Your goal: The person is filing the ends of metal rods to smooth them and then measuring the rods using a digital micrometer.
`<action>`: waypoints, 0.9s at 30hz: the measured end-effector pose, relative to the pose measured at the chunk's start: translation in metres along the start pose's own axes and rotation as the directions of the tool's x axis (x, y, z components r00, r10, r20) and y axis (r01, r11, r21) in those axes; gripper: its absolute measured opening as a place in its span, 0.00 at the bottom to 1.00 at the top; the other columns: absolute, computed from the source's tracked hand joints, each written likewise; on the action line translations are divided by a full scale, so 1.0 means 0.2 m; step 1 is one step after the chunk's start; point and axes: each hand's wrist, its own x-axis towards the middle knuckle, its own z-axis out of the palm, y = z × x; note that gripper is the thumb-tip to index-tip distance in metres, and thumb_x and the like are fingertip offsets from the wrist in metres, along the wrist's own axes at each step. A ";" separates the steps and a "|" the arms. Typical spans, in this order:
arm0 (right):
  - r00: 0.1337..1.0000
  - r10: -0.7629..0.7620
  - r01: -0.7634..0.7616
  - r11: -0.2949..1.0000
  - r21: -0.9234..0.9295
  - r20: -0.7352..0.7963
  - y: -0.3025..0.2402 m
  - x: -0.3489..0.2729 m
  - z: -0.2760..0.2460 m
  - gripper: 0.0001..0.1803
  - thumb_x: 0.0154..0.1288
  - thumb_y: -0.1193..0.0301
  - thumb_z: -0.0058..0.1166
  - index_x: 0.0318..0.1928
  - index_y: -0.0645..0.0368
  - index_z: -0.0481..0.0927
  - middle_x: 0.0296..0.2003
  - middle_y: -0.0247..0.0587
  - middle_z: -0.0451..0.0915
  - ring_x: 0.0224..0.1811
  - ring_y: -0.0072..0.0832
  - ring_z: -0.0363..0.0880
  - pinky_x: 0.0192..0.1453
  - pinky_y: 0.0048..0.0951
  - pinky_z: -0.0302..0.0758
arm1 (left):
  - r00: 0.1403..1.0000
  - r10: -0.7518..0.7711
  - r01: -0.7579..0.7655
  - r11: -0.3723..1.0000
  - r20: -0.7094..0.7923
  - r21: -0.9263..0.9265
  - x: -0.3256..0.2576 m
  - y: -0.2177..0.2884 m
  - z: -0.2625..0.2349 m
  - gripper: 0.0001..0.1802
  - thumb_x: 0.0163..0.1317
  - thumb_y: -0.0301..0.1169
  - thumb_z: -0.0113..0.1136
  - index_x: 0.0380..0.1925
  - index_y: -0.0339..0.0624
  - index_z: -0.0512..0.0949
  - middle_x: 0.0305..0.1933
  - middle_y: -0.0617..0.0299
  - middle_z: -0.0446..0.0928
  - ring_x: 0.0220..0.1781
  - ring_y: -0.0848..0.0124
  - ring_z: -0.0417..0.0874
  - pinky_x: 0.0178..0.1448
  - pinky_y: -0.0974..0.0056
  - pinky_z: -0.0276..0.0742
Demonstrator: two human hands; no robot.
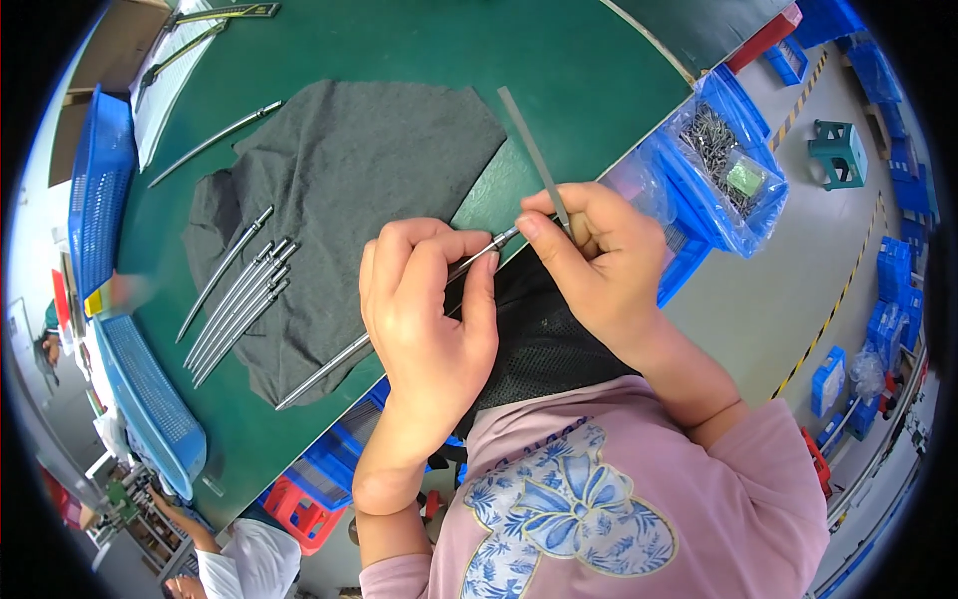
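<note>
My left hand (pixel 429 309) is closed around a long curved metal blade (pixel 319 371), whose tip runs down-left over the grey cloth (pixel 349 170). The blade's narrow tang end (pixel 496 243) pokes out toward my right hand (pixel 589 260). My right hand pinches a thin flat grey file (pixel 529 145) that slants up and away, its lower end right at the tang. Both hands hover above the near edge of the green table (pixel 419 40).
Several more curved blades (pixel 235 299) lie side by side on the cloth, and another blade (pixel 215 140) rests beyond it. Blue baskets (pixel 100 180) line the left edge. A blue bin with a bag of small metal parts (pixel 718 150) stands right. Another person (pixel 249 559) is below left.
</note>
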 end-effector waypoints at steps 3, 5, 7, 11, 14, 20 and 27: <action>0.997 0.067 -0.070 0.994 0.080 0.034 0.02 -0.02 -0.01 0.07 0.57 0.78 0.63 0.36 0.63 0.81 0.11 0.27 0.65 0.13 0.10 0.59 0.18 0.18 0.56 | 0.997 0.080 -0.081 0.994 0.016 0.076 -0.02 0.01 -0.02 0.10 0.44 0.19 0.67 0.28 0.39 0.79 0.32 0.60 0.73 0.33 0.63 0.72 0.37 0.63 0.67; 0.995 0.090 -0.096 0.988 0.125 0.047 0.02 -0.02 -0.01 0.07 0.57 0.78 0.63 0.37 0.63 0.81 0.11 0.26 0.64 0.14 0.09 0.58 0.18 0.18 0.55 | 0.994 0.102 -0.096 0.985 -0.034 0.145 -0.04 0.01 0.00 0.10 0.45 0.20 0.67 0.30 0.40 0.80 0.32 0.61 0.73 0.34 0.64 0.72 0.38 0.62 0.67; 0.995 0.068 -0.077 0.987 0.139 0.067 0.02 -0.02 -0.02 0.08 0.57 0.78 0.63 0.38 0.63 0.81 0.11 0.24 0.63 0.14 0.08 0.57 0.19 0.17 0.53 | 0.992 0.114 -0.105 0.982 -0.050 0.155 -0.05 0.02 0.00 0.10 0.45 0.19 0.67 0.29 0.40 0.80 0.31 0.61 0.73 0.32 0.65 0.71 0.36 0.63 0.66; 0.994 -0.013 0.007 0.998 0.057 0.111 0.03 -0.02 -0.05 0.11 0.59 0.78 0.60 0.43 0.63 0.80 0.12 0.28 0.65 0.13 0.11 0.59 0.19 0.19 0.56 | 0.996 0.062 -0.059 0.997 -0.063 0.053 -0.04 0.02 0.01 0.10 0.43 0.17 0.66 0.27 0.40 0.79 0.30 0.61 0.73 0.29 0.65 0.72 0.33 0.64 0.67; 0.990 -0.106 0.109 0.994 -0.028 0.092 -0.01 -0.07 -0.10 0.17 0.63 0.78 0.54 0.53 0.62 0.76 0.14 0.32 0.68 0.14 0.17 0.65 0.20 0.22 0.60 | 0.997 0.036 -0.036 0.999 -0.071 0.007 -0.02 0.01 0.01 0.10 0.42 0.17 0.66 0.25 0.40 0.79 0.29 0.61 0.73 0.29 0.65 0.72 0.33 0.64 0.67; 0.946 0.041 -0.024 0.998 -0.055 0.321 -0.04 -0.16 -0.15 0.23 0.65 0.80 0.46 0.61 0.61 0.70 0.27 0.41 0.80 0.21 0.25 0.77 0.28 0.24 0.74 | 0.997 -0.027 0.024 0.999 -0.074 -0.032 -0.03 0.03 0.02 0.09 0.41 0.17 0.66 0.25 0.39 0.78 0.29 0.60 0.73 0.30 0.64 0.74 0.34 0.63 0.69; 0.973 -0.041 0.043 0.999 -0.003 0.228 -0.03 -0.24 -0.15 0.21 0.59 0.83 0.49 0.55 0.65 0.77 0.26 0.39 0.80 0.20 0.20 0.75 0.24 0.21 0.69 | 0.997 0.060 -0.060 0.998 -0.039 0.010 -0.02 0.04 0.01 0.10 0.42 0.17 0.65 0.26 0.40 0.78 0.30 0.61 0.74 0.28 0.63 0.73 0.32 0.63 0.68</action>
